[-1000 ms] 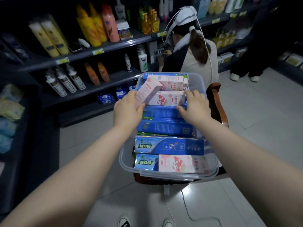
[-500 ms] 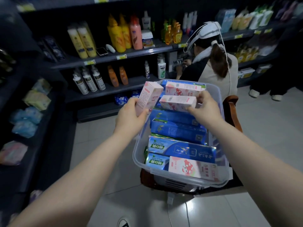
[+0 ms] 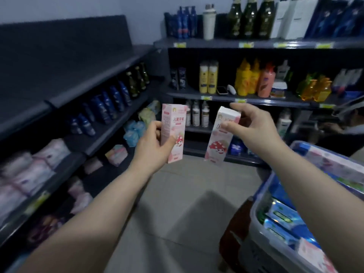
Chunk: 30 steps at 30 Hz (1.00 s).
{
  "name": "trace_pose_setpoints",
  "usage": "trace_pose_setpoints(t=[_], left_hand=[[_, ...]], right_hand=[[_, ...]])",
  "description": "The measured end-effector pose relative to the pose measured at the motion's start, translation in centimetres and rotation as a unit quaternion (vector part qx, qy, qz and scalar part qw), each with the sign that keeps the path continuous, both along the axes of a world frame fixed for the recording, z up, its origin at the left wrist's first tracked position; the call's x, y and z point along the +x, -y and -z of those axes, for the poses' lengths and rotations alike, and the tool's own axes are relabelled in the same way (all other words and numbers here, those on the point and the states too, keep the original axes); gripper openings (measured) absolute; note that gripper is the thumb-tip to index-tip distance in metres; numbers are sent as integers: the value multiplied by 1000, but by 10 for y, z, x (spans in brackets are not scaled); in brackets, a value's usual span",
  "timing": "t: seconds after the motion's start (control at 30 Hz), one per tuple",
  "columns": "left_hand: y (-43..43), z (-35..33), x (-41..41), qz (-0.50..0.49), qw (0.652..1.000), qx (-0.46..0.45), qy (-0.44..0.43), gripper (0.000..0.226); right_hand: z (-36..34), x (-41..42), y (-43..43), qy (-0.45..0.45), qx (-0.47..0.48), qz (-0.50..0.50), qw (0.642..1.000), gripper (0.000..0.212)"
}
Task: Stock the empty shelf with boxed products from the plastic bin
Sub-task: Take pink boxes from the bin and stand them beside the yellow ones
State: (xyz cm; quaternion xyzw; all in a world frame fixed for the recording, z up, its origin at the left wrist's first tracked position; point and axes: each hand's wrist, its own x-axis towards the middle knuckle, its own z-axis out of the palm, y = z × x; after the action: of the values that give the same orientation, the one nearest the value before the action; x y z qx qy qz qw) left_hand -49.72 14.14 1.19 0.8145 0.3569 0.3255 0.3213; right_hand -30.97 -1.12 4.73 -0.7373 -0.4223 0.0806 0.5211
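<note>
My left hand (image 3: 151, 146) grips a pink boxed product (image 3: 173, 123) upright, chest high over the aisle floor. My right hand (image 3: 254, 127) holds a second pink box (image 3: 218, 142) by its top end, tilted, a short way to the right of the first. The clear plastic bin (image 3: 262, 196) sits at the lower right on a brown stool, with several blue, green and pink boxes (image 3: 283, 219) inside. An empty dark shelf (image 3: 59, 85) runs along the upper left, above a row of blue bottles.
The left rack carries blue and dark bottles (image 3: 110, 103) and soft pink and blue packs (image 3: 33, 170) below. The back rack holds yellow and orange bottles (image 3: 246, 77) and a phone (image 3: 222, 90). A person (image 3: 346, 123) crouches at the far right. Grey tiled floor (image 3: 173, 203) lies between.
Both hands lifted a pink box each out of the bin and swung left and up toward the racks. The view turned left, so the bin now sits at the lower right.
</note>
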Motion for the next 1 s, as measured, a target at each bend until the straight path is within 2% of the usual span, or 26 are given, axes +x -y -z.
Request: trace_pose_setpoints(t=[0.2, 0.43, 0.57, 0.7, 0.87, 1.0], left_hand=[[-89, -39, -122, -137, 989, 40, -31, 32], [-178, -79, -280, -265, 959, 72, -63, 37], [-210, -92, -360, -346, 929, 109, -72, 35], [-234, -100, -421, -415, 893, 126, -121, 34], [-266, -98, -462, -503, 837, 100, -190, 40], [-291, -89, -477, -550, 807, 66, -206, 41]], right_hand=[[-25, -85, -134, -7, 10, -149, 989, 38], [-53, -207, -283, 25, 58, -290, 955, 45], [-69, -275, -347, 28, 93, -359, 928, 40], [-80, -335, -401, 30, 101, -431, 896, 32], [-90, -399, -465, 22, 105, -492, 864, 28], [-88, -438, -514, 15, 89, -532, 842, 33]])
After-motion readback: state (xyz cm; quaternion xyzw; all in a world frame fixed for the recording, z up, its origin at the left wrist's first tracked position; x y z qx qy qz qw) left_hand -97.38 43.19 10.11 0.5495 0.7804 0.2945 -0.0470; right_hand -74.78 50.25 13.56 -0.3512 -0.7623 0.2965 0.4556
